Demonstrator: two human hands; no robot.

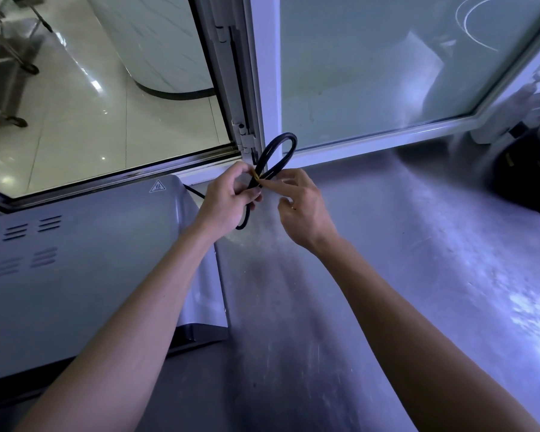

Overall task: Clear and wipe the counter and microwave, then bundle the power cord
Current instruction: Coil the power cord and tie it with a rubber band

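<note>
A black power cord [279, 148] is folded into loops, and my left hand [228, 198] is closed around the middle of the bundle, above the steel counter [371, 275]. A thin yellow band [257, 178] sits around the cord at the pinch point. My right hand [300, 201] pinches the end of that band between thumb and forefinger, its other fingers spread. The cord runs from behind the grey microwave [75, 260], which stands on the counter at the left. One loop sticks up in front of the window frame; another hangs below my left hand.
A white-framed window [387, 73] and an open sash with hinges [245, 138] rise behind the counter. A dark appliance [530, 169] sits at the far right. Tiled floor and a wheeled metal rack [10, 67] show through the opening at the left.
</note>
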